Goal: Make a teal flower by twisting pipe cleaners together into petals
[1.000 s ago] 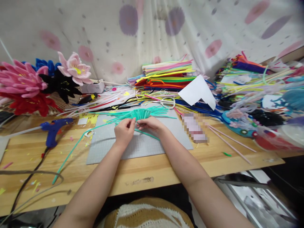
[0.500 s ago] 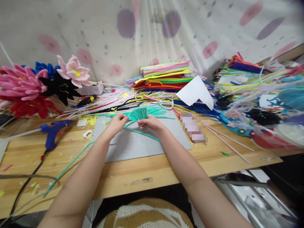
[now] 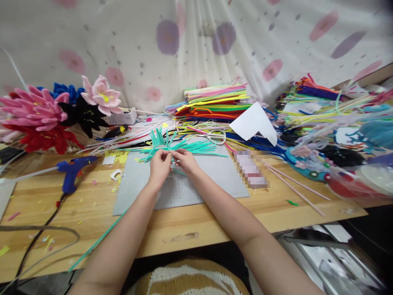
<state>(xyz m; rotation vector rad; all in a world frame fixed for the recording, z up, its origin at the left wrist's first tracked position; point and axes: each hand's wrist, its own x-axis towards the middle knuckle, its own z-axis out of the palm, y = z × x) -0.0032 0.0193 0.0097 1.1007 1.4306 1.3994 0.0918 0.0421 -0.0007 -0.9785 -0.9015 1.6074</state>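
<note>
Fanned-out teal pipe cleaners (image 3: 158,138) stand up from between my hands, their lower ends pinched at the fingertips. My left hand (image 3: 161,164) is closed on the bundle's base from the left. Close against it, my right hand (image 3: 184,160) pinches the same spot from the right. More teal pipe cleaners (image 3: 205,147) lie loose behind my hands on the grey cutting mat (image 3: 208,184). A long teal strand (image 3: 98,239) runs past my left forearm toward the table's front edge.
A blue glue gun (image 3: 72,172) with its cord lies at left, below fluffy flowers (image 3: 37,110). Scissors (image 3: 216,137) and stacked coloured pipe cleaners (image 3: 215,100) are at the back. White paper (image 3: 253,123), pink stems (image 3: 296,188) and a plastic tub (image 3: 365,176) are at right.
My hands have come together at the bundle's base. The teal bundle, compact before, now spreads upward in separate strands, and the long strand at left has shifted.
</note>
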